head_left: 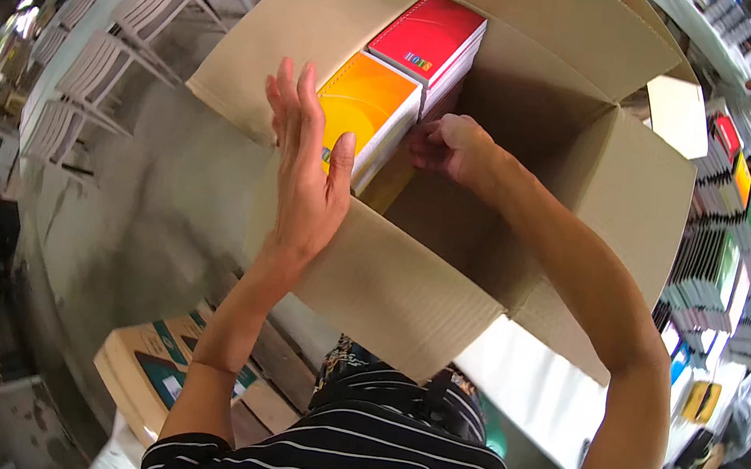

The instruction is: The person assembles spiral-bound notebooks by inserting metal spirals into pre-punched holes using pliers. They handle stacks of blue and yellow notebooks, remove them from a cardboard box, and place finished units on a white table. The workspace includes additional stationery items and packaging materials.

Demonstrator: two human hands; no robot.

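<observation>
We're looking down into a large open brown cardboard box (504,177), flaps folded out. Our left hand (308,164) is flat and open, fingers spread and straight, palm pressed against the near-left side of the orange-yellow covered notebook stack (369,104); it grips nothing and looks like a stop to keep the stack square against the box's left wall. Our right hand (450,146) is inside the box, fingers curled nearly closed at the stack's right edge, touching it low down; whether it actually pinches a cover we can't tell, since the fingertips are hidden behind the stack. The two hands bracket the stack from opposite sides, presumably to hold it aligned. Just beyond it, toward the box's far-left corner, sits a red covered notebook stack (428,37), touching the orange one. The right half of the box shows bare cardboard. More notebooks in mixed colours are racked on a white table (540,381) at right; white plastic chairs (121,33) stand at left.
</observation>
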